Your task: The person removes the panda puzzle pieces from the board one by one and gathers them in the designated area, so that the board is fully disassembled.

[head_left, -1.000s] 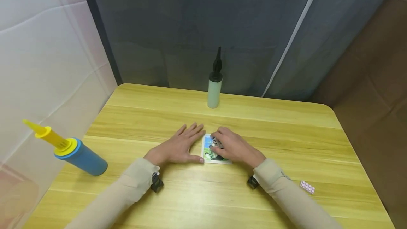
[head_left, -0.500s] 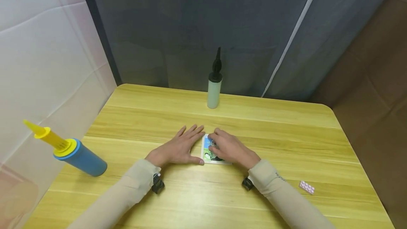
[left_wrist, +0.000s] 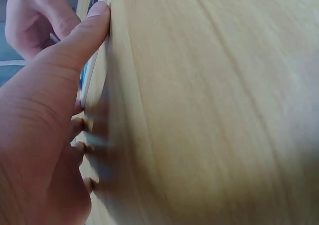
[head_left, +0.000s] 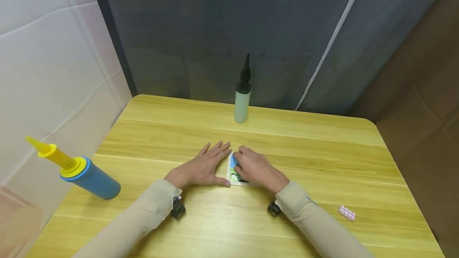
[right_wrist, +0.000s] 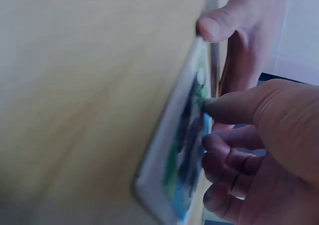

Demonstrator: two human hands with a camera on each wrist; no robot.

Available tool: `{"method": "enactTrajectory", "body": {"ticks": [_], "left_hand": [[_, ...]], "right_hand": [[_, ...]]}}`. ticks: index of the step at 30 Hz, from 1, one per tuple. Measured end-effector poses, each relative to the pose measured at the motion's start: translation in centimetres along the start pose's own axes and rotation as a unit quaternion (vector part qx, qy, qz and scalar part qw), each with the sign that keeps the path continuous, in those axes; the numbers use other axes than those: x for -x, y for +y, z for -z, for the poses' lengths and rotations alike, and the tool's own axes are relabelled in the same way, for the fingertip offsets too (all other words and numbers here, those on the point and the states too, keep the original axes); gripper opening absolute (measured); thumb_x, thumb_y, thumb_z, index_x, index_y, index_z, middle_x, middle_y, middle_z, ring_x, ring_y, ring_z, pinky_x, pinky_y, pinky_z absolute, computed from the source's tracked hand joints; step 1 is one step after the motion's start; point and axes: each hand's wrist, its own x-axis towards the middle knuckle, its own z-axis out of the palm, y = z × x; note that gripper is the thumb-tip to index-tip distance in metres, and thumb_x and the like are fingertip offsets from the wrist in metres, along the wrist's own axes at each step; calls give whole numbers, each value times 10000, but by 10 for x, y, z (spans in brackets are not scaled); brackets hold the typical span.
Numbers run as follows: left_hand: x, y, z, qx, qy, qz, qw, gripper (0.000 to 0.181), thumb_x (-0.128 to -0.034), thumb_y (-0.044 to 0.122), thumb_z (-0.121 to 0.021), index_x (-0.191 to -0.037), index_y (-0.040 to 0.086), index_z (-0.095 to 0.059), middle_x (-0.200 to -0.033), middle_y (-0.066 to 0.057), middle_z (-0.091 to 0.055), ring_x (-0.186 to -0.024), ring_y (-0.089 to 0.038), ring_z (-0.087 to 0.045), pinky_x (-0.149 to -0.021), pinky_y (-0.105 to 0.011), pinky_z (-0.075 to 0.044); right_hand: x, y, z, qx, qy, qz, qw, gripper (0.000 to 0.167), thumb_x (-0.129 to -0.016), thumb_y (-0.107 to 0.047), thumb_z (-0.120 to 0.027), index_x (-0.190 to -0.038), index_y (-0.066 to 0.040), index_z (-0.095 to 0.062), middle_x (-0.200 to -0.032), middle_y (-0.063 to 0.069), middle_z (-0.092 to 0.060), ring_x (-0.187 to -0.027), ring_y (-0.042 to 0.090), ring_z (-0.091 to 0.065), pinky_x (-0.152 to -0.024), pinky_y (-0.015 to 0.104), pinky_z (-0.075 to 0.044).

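Observation:
A small square panda picture with a white border (head_left: 232, 172) lies flat on the wooden table, partly covered by my right hand. My left hand (head_left: 202, 167) is spread flat along its left side, and the thumb touches the lower left corner. Over the picture, my right hand (head_left: 256, 166) has loosely bent fingers. In the right wrist view, the right thumb and fingertips (right_wrist: 212, 106) touch the face of the panda picture (right_wrist: 187, 145), with nothing seen held between them. The left thumb (left_wrist: 89, 25) lies at the picture's edge in the left wrist view.
A pale green hand pump with a black top (head_left: 242, 106) stands behind the hands. A blue and yellow hand pump (head_left: 95, 180) is at the left. A pink toy brick (head_left: 346, 213) lies on the table (head_left: 305, 138) to the right, beyond the right forearm.
My right hand has slid a little to the left across the picture, covering more of the panda. My left hand has stayed almost still.

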Motion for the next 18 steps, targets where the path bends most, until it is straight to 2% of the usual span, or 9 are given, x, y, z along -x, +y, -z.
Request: {"method": "enactTrajectory", "body": {"ticks": [5,13,18], "left_hand": [[1,0,1,63,-76,-6,10000,1091,-905,700,-724,-1689,85,-281,-1815,-100,-146,-1694,-376,-87,-1360,-664,-40],[-1,-3,-2,-115,-45,14,9999,1098,-905,722,-706,-1689,82,-280,-1815,-100,-141,-1693,-366,-103,-1365,-651,-60],[-1,-2,-1,-107,-64,19,9999,1104,-907,717,-709,-1688,69,-275,-1816,-101,-136,-1694,-367,-100,-1364,-652,-57]], "right_hand": [[-9,-3,8,-154,-216,-116,9996,415,-1030,-246,-725,-1356,5,-670,-1097,80,-630,-831,148,-532,-654,259,-487],[-21,7,18,-1254,-619,-428,9893,423,-974,-218,-800,-1311,-15,-644,-1197,104,-593,-942,185,-565,-889,372,-559],[-22,12,18,-1510,-676,-454,9852,424,-970,-226,-806,-1298,-28,-626,-1226,105,-558,-965,193,-572,-914,385,-565]]}}
